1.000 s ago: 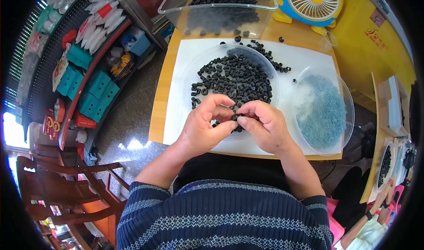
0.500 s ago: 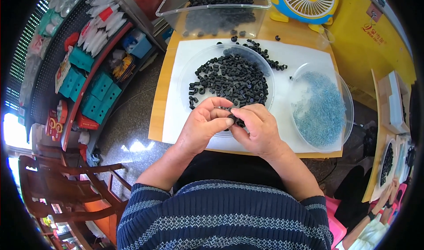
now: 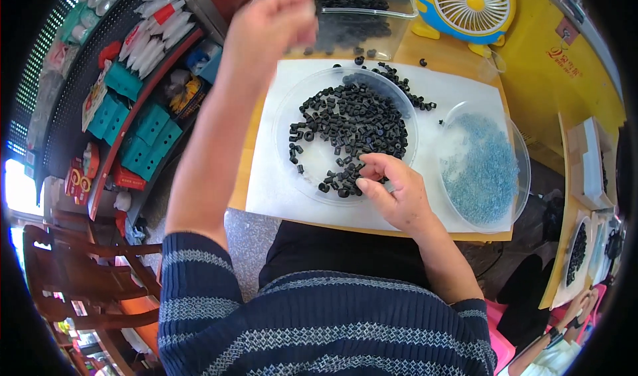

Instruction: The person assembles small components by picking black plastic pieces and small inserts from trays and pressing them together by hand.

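Two bare hands are at work, well apart. The right hand (image 3: 401, 196) is low over the near side of a wide, round, clear-plastic tray (image 3: 312, 163), thumb and forefinger spread, no piece visible between them. Small, black, tube-shaped pieces (image 3: 365, 120) fill much of that tray: a loose cluster lies just left of the right thumb tip, the main heap beyond the fingers. The left hand (image 3: 271, 27), raised beyond and left of the right one, overlaps the left end of a rectangular clear-plastic bin (image 3: 399, 36); it is blurred, so I cannot tell whether it pinches anything. Right of the right hand, well apart, stands a round clear dish (image 3: 522, 200) of tiny pale-blue beads (image 3: 488, 170). For clean handling, I judge it best to take pieces singly from the near cluster — fingertips low, wrist clear of the rim — so none scatter.
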`<state>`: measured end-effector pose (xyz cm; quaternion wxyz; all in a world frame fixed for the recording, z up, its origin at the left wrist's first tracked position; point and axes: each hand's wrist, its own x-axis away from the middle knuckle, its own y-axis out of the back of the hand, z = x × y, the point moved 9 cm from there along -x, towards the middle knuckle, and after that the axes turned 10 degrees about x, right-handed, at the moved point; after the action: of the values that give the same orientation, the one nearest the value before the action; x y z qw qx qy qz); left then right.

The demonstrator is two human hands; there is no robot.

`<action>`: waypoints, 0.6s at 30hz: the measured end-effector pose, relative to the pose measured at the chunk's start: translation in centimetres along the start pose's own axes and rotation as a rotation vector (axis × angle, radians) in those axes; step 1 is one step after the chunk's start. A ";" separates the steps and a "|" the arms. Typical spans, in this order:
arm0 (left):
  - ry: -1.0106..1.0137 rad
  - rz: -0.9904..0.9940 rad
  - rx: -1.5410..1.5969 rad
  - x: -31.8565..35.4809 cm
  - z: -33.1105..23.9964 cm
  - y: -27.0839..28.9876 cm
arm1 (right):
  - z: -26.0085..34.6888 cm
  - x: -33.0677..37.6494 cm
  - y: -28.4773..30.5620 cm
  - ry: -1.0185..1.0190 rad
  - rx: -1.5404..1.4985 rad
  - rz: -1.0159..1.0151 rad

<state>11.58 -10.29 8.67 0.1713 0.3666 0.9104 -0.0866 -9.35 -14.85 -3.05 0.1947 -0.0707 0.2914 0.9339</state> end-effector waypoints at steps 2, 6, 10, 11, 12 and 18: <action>-0.083 0.000 -0.082 -2.3 -3.1 -0.7 | -1.6 0.2 -0.1 -0.085 -0.143 -0.046; 0.092 0.061 -0.201 -0.5 -0.3 -1.7 | -4.4 0.0 1.0 -0.226 -0.601 -0.188; 0.122 0.421 -0.635 6.0 6.5 -3.6 | -4.7 -0.4 1.0 -0.255 -0.879 -0.182; 0.054 0.494 -0.786 7.2 7.4 -3.9 | -4.7 -0.5 0.8 -0.257 -0.979 -0.165; 0.056 0.491 -0.786 8.1 8.5 -3.6 | -4.7 -0.6 0.8 -0.253 -1.002 -0.162; 0.059 0.437 -0.906 9.3 8.1 -2.1 | -5.1 -0.1 1.6 -0.236 -0.991 -0.192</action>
<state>5.82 -8.16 -2.29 0.3017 0.4395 0.7630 0.3656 -9.85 -18.98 -6.35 0.2542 -0.0750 -0.2179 0.9393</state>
